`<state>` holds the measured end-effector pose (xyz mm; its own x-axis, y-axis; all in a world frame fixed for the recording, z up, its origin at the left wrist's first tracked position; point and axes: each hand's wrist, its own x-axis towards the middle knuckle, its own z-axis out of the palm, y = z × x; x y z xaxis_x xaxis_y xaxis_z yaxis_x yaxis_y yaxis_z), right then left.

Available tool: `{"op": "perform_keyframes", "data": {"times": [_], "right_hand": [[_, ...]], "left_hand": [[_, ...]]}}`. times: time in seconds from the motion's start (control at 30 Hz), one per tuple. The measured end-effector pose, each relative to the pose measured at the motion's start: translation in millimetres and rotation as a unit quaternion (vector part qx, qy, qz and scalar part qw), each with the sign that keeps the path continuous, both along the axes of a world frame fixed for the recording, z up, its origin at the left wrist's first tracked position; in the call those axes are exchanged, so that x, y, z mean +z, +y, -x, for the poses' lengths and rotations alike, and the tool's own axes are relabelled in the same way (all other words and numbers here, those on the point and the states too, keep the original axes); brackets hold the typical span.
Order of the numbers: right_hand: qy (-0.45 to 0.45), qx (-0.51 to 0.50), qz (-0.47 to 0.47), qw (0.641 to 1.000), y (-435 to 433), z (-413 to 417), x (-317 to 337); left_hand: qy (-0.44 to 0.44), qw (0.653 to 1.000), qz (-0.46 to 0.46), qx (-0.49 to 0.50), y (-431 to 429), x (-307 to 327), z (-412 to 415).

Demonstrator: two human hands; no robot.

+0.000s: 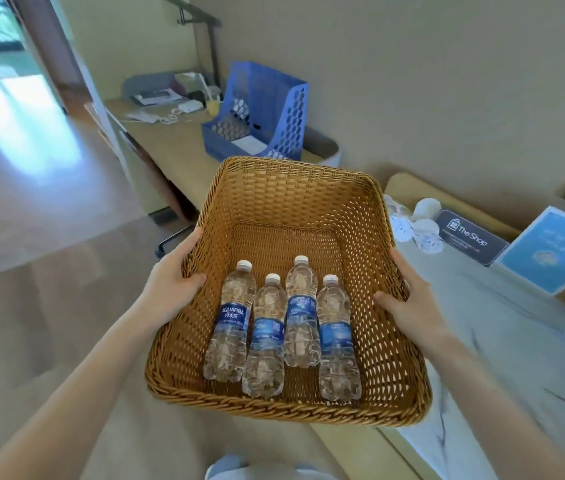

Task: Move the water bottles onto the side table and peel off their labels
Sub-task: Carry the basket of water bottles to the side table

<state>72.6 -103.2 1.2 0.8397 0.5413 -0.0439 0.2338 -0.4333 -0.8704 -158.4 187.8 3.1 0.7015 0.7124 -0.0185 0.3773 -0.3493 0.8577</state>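
Note:
I carry a brown wicker basket [295,188] in the air in front of me. My left hand [173,278] grips its left rim, thumb inside. My right hand [412,299] grips its right rim, thumb inside. Several clear water bottles with blue labels and white caps lie side by side on the basket's floor, caps pointing away from me: the leftmost bottle [231,323] reads Aquafina, the rightmost bottle [336,341] lies nearest my right hand. The side table [482,323] with a pale cloth is just to the right, below the basket.
On the side table stand white cups [419,220], a dark "The Shop" sign [468,237] and a blue card [554,251]. A desk [170,140] behind holds a blue file rack [263,109] and papers. Open wooden floor lies to the left.

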Motion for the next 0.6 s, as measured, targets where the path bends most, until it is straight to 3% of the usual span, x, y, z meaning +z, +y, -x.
{"op": "perform_keyframes", "data": {"times": [0.37, 0.6], "right_hand": [[0.001, 0.139, 0.001, 0.990, 171, 82, -8], [0.034, 0.275, -0.011, 0.961, 270, 129, -14]], "left_hand": [[-0.002, 0.989, -0.012, 0.145, 90, -2, 154], [-0.017, 0.961, 0.000, 0.276, 98, -1, 247]]}}
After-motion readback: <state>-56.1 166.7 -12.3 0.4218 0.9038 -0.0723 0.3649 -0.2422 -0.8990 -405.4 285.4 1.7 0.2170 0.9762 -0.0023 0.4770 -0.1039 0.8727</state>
